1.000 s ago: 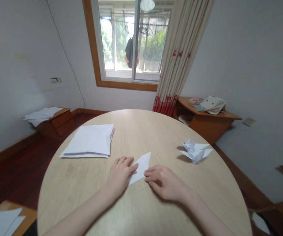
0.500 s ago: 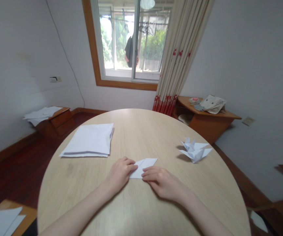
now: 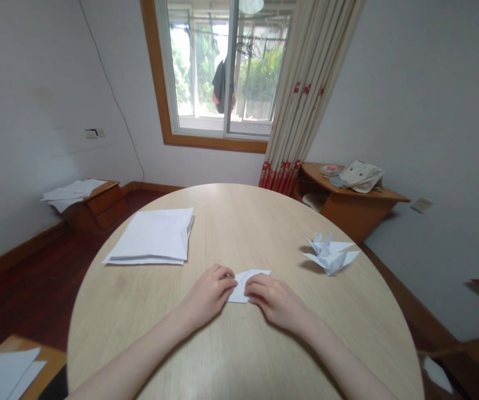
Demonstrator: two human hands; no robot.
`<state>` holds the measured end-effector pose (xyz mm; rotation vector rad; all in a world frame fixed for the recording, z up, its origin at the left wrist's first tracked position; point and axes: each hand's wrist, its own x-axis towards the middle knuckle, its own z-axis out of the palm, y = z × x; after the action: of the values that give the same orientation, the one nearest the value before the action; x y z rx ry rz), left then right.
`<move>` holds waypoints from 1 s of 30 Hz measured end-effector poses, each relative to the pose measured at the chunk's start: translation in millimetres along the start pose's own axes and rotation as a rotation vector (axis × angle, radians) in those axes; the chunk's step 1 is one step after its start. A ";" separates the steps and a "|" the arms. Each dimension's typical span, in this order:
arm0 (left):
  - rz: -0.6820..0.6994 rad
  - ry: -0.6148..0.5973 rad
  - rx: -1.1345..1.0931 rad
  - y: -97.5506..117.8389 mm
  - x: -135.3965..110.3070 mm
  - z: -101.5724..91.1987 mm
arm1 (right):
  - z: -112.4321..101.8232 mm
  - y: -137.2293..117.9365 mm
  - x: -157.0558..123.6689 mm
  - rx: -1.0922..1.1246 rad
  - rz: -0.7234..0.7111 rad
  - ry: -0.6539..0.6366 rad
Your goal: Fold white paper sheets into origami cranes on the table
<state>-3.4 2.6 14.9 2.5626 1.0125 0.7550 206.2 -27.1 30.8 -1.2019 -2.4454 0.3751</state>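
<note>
Between my hands, a small folded sheet of white paper (image 3: 242, 290) lies on the round wooden table (image 3: 239, 355). My left hand (image 3: 212, 291) grips its left side, fingers bent together and partly covering it. At its right side, my right hand (image 3: 275, 300) has the fingertips pressed together on the paper's edge. A diagonal fold line shows on the top face of the paper. Off to the right stand folded paper cranes (image 3: 331, 256), close together with pointed wings.
A stack of white paper sheets (image 3: 151, 236) lies at the table's left. Beyond the table are a corner desk (image 3: 356, 214) with a cloth bag (image 3: 360, 176) and a low cabinet (image 3: 104, 205) with papers on it. More sheets (image 3: 4, 375) lie at the lower left.
Both hands and the folded paper have shifted slightly to the right. The fingers of my left hand are more bent now, and my right fingertips sit a little higher on the paper.
</note>
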 end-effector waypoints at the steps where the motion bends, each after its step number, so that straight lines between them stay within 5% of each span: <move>1: 0.000 -0.005 -0.025 -0.2 -0.2 0.6 | 0.2 0.4 0.2 0.003 0.002 -0.002; 21: -0.051 -0.111 -0.108 8.9 -0.7 -11.7 | -3.3 -2.6 1.3 0.066 0.019 0.002; 30: -0.060 -0.095 -0.128 4.9 0.8 -7.7 | 9.6 -3.0 5.0 0.031 0.076 0.120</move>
<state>-4.6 0.2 23.7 2.4237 0.9743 0.6540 196.9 -25.6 24.6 -1.2698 -2.2898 0.3505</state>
